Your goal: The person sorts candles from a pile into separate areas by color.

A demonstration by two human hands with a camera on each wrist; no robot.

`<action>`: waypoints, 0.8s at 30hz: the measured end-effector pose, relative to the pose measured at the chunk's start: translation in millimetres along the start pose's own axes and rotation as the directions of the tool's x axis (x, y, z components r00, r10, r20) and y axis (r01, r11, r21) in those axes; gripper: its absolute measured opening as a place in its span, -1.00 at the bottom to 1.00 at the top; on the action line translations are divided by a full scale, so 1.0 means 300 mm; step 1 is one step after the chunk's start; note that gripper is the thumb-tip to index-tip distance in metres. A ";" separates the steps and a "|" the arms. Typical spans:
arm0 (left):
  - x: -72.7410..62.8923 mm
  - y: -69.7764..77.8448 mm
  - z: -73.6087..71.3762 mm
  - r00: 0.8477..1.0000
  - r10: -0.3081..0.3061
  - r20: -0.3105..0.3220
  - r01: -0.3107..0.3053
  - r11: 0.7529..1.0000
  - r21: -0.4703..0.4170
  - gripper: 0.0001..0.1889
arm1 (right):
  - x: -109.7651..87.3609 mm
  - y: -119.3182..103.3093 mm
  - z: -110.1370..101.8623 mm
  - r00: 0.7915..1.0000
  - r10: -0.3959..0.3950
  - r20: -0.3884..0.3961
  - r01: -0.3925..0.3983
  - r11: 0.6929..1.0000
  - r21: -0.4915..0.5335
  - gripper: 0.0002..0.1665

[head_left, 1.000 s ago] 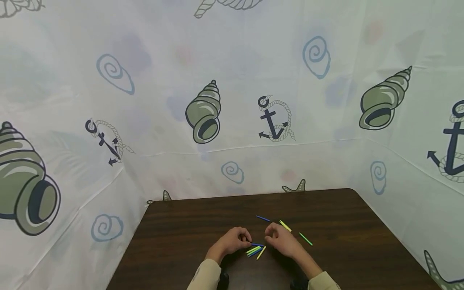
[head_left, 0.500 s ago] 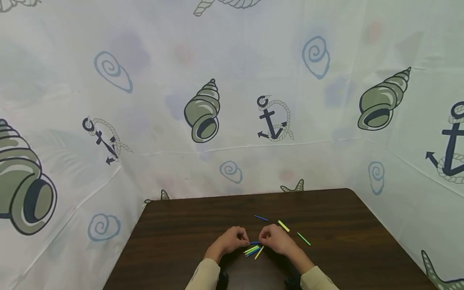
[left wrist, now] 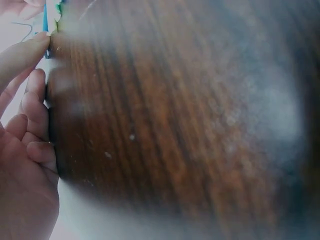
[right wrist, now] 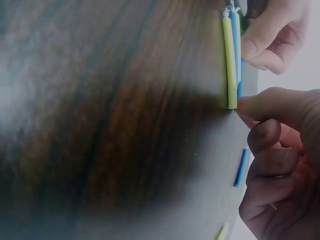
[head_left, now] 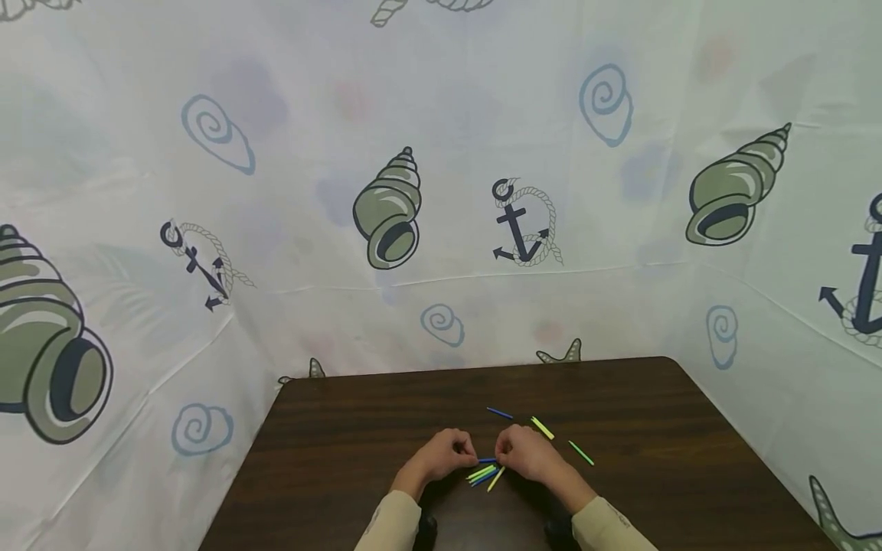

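Between my two hands a thin blue candle (head_left: 487, 461) lies crosswise in the head view. My left hand (head_left: 444, 453) pinches its left end between thumb and forefinger. At the other end, the right hand (head_left: 529, 453) pinches with thumb and forefinger; the right wrist view shows its fingertips (right wrist: 247, 106) at the candle's tip. Just nearer to me lie several green-yellow and blue candles (head_left: 482, 475), with a yellow candle (head_left: 495, 480) slanting beside them. Pale wicks show at their ends in the right wrist view. The left wrist view catches only part of the blue candle (left wrist: 45, 20).
Beyond my hands, another blue candle (head_left: 499, 413), yellow candles (head_left: 542, 428) side by side and a green candle (head_left: 582, 453) lie on the dark wooden table (head_left: 344, 413). A white cloth (head_left: 441, 321) printed with shells and anchors hangs around the table.
My right hand has moved left and down to the right end of the blue candle. The left hand keeps its place, and the other candles lie as before.
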State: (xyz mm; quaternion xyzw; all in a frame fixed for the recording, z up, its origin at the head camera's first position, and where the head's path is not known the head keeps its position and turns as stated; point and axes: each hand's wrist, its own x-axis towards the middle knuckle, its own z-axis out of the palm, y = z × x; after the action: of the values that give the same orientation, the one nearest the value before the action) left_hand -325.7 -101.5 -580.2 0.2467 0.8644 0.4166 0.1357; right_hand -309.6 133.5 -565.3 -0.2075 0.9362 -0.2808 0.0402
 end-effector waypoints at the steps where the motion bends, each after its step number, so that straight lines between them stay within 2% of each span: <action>1: -0.001 0.000 -0.001 1.000 0.001 0.001 -0.001 1.000 0.002 -0.90 | 0.002 -0.006 0.000 1.000 0.016 0.016 -0.015 1.000 -0.024 -0.87; 8: -0.001 -0.007 0.003 1.000 0.006 -0.008 -0.006 1.000 0.024 -0.89 | 0.017 -0.029 -0.012 0.996 0.014 0.083 -0.002 0.990 -0.140 -0.79; 17: -0.010 0.004 0.003 0.999 -0.029 -0.022 0.029 1.000 -0.008 -0.90 | 0.052 -0.023 -0.036 0.981 -0.024 0.194 0.062 0.979 -0.193 -0.72; 24: -0.012 0.001 0.007 0.998 -0.047 -0.034 0.047 0.999 0.002 -0.92 | 0.084 -0.014 -0.042 0.960 -0.029 0.278 0.079 0.982 -0.172 -0.75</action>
State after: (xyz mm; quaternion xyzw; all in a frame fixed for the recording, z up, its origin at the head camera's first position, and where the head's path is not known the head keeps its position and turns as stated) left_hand -321.6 -101.9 -581.1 0.2195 0.8728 0.4160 0.1303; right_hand -333.3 126.4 -551.2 -0.2727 0.9373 -0.1638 0.1425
